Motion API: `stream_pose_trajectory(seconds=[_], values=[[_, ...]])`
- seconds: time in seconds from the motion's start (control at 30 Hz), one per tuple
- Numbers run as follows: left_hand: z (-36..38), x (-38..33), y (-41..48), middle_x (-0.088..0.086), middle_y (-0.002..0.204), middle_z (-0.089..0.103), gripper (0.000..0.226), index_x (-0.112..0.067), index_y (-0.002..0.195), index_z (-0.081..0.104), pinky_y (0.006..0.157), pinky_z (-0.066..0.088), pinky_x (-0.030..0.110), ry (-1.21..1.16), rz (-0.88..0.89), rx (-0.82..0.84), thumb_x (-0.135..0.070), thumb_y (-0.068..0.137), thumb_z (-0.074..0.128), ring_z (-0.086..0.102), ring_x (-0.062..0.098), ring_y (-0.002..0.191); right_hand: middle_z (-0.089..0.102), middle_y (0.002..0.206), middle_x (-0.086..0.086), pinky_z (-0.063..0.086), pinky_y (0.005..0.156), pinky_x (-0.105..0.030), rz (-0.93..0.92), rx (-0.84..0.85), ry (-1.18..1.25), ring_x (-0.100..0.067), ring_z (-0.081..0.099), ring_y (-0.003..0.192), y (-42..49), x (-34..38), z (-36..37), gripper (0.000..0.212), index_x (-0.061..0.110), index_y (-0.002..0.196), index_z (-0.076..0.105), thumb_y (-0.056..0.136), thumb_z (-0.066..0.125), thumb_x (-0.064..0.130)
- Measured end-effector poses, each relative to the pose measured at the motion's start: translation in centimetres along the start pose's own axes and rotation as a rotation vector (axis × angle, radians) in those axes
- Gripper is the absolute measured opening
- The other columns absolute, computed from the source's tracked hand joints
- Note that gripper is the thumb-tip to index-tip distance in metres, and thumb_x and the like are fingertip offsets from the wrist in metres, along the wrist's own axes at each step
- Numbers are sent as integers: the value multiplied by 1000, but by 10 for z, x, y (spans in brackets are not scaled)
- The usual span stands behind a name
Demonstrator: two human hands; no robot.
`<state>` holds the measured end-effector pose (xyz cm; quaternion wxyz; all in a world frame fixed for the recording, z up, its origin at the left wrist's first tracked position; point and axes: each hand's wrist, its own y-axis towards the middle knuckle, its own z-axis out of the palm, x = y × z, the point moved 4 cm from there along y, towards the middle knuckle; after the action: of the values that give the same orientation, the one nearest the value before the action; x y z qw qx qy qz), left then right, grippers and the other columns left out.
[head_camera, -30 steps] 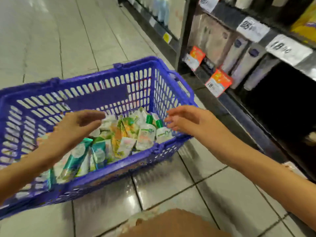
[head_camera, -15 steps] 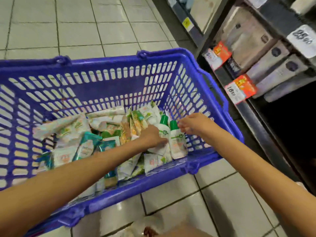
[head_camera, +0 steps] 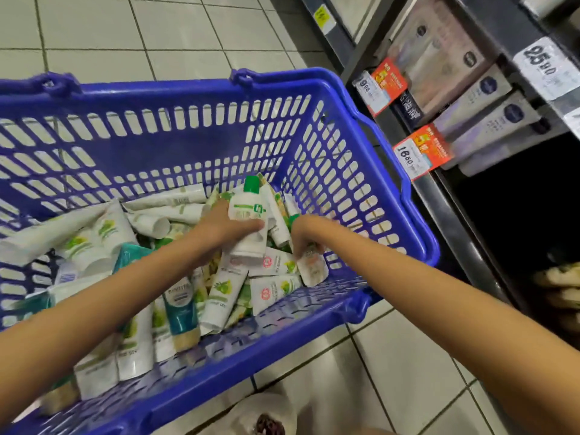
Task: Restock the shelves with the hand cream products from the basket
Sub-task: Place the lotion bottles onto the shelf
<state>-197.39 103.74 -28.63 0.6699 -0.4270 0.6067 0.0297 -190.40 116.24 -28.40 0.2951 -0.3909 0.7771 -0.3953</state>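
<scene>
Hand cream tubes [head_camera: 219, 293] lie heaped in the blue basket [head_camera: 188, 89]. Left hand [head_camera: 224, 229], open above the pile one second ago, now clamps the green-capped bottle [head_camera: 248, 215], raised clear; right hand [head_camera: 303, 237] curls among tubes, grip indeterminate. Shelf [head_camera: 445, 208] beyond: placement is next.

Left hand [head_camera: 224, 229] grips white green-capped bottle [head_camera: 248, 215], lifted above tube pile [head_camera: 175, 296] in blue basket [head_camera: 370, 171]. Right hand [head_camera: 303, 237] pinches small tube [head_camera: 312, 268] near basket's right wall. Shelf [head_camera: 439, 196] just right of basket.
</scene>
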Motion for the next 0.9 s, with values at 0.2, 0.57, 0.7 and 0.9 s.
stream_pose_trajectory(seconds=[0.2, 0.57, 0.7, 0.9], values=[[-12, -9, 8, 0, 86, 61, 31, -16, 98, 46, 49, 46, 23, -93, 38, -98, -21, 78, 70, 62, 9, 66, 46, 134, -13, 45, 89, -37, 18, -176, 88, -30, 47, 120, 13, -10, 10, 93, 3, 135, 30, 67, 78, 44], [23, -86, -40, -9, 97, 71, 32, -26, 111, 54, 59, 56, 27, -430, 386, 69, -28, 80, 59, 69, 5, 82, 70, 83, -5, 56, 68, -27, -569, -171, 1741, -15, 65, 67, -98, -68, -49, 13, 5, 99, 62, 88, 57, 11], [100, -156, -64, -11, 95, 70, 50, -13, 125, 47, 67, 58, 36, -410, 628, 359, -33, 81, 61, 69, 11, 90, 59, 83, -6, 54, 73, -32, -743, -314, 2111, -17, 58, 78, -180, -162, -29, 17, 11, 87, 55, 97, 42, 18], [302, -185, -67, -27, 51, 62, 15, 14, 97, 48, 68, 45, 5, -159, 751, 744, 6, 93, 36, 58, -17, 61, 63, 82, -10, 59, 59, -29, -546, -821, 2098, -15, 64, 68, -305, -298, 102, 20, 6, 90, 56, 93, 39, -2]])
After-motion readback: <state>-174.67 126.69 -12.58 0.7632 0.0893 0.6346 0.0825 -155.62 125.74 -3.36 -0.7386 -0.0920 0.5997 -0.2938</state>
